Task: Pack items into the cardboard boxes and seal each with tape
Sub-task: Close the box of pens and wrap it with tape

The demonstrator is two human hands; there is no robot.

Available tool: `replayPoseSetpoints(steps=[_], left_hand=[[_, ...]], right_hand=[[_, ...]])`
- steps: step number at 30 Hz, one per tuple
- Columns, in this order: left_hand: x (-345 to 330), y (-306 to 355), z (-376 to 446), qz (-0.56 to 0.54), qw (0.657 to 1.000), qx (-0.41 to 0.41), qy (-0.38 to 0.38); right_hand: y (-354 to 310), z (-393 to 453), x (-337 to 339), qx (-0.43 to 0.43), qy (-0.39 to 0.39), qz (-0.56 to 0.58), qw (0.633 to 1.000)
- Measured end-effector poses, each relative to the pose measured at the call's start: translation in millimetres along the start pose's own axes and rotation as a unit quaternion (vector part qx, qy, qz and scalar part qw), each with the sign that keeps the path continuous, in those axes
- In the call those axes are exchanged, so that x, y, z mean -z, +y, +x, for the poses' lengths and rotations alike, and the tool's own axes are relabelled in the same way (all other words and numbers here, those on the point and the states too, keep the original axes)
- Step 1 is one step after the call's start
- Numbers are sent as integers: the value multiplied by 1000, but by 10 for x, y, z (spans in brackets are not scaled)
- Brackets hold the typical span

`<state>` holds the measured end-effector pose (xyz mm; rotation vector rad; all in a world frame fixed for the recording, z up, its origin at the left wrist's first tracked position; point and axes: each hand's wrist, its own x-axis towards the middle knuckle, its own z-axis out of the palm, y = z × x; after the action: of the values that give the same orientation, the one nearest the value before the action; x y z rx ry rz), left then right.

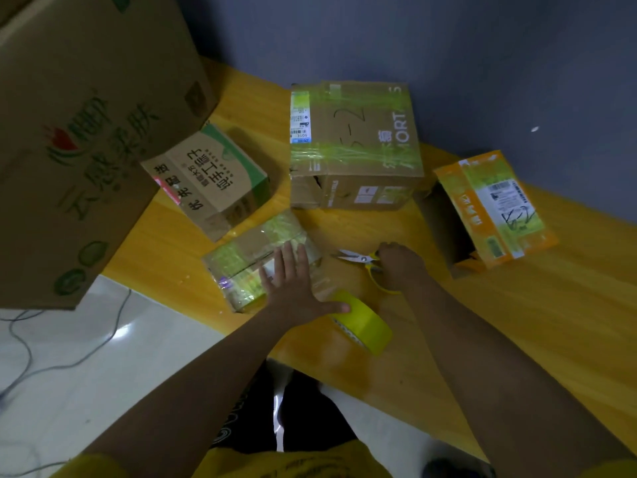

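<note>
1. Pressing flat, the left hand (293, 281) rests its straight fingers on the small taped box (255, 260), thumb touching the yellow tape roll (362, 320).
2. Just right of that box, the right hand (400, 267) grips the yellow-handled scissors (362, 260), blades pointing toward the box.

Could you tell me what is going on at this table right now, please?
A person is sealing boxes. The left hand presses flat on a small cardboard box wrapped in yellow-green tape, thumb touching the yellow tape roll. The right hand grips yellow-handled scissors. A larger taped cardboard box sits behind.
</note>
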<state>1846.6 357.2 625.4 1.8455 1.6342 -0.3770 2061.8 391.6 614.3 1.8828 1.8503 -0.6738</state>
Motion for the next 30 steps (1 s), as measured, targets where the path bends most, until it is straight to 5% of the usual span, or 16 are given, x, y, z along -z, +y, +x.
replayPoseSetpoints(steps=[6,15,30], left_hand=[[11,-26,-20,-24,1000,-4,12],[22,11,-88,-15,999,-25,26],[-85,-216,46,-53,992,-76,87]], right_hand=[[-31,-189,614,16,-72,86,994],[-290,-262,1104,32,-265,-85,960],[-172,-28,881,74,-302,-46,949]])
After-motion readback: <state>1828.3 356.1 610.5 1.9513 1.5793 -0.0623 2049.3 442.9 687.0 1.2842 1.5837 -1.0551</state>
